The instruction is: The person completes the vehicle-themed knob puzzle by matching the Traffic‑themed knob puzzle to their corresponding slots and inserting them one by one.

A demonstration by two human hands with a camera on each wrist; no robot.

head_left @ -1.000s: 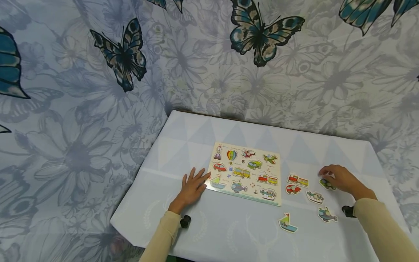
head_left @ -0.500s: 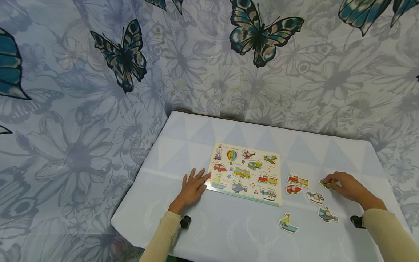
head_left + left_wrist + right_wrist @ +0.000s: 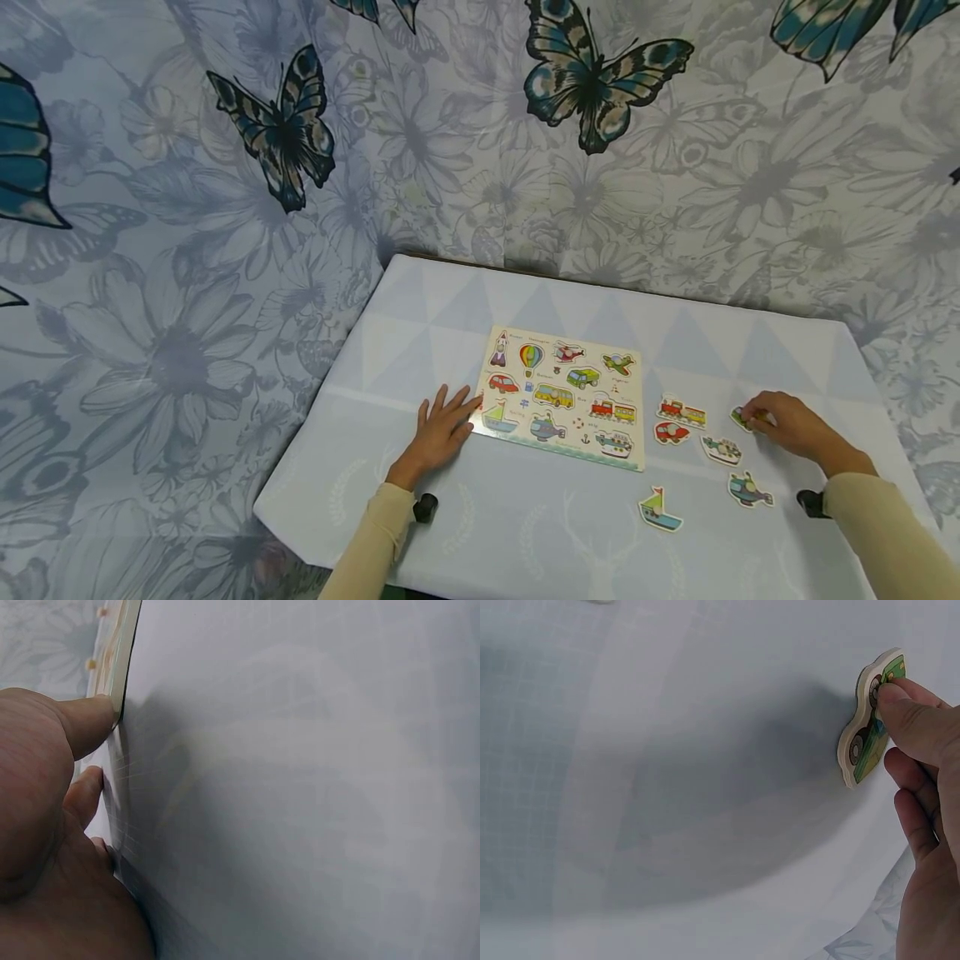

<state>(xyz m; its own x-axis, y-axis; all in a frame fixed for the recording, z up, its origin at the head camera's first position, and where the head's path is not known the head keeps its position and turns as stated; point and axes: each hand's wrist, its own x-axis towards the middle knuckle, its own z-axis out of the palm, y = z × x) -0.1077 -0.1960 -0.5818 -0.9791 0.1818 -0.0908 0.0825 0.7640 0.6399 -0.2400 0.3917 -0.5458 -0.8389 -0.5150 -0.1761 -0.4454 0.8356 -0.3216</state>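
My right hand (image 3: 787,425) pinches a green truck puzzle piece (image 3: 864,742) between thumb and fingers. In the right wrist view the piece stands tilted on edge, its two wheels and pale wooden rim showing; the fingers cover part of it. My left hand (image 3: 437,429) lies with spread fingers at the left edge of a cream puzzle board (image 3: 626,387) printed with vehicles. Seen from the left wrist, the thumb (image 3: 90,724) touches the board's corner. Near the right hand lie a train piece (image 3: 681,412), a red piece (image 3: 671,432) and a ship piece (image 3: 722,451).
A submarine piece (image 3: 748,490) and a sailboat piece (image 3: 658,510) lie closer to the table's front. The pale cloth-covered table (image 3: 420,308) meets a wall with butterfly prints (image 3: 592,83) at the back.
My right hand has shifted right and its fingers have closed on the truck piece, which is now turned and partly covered. The left hand and the board have stayed in place.
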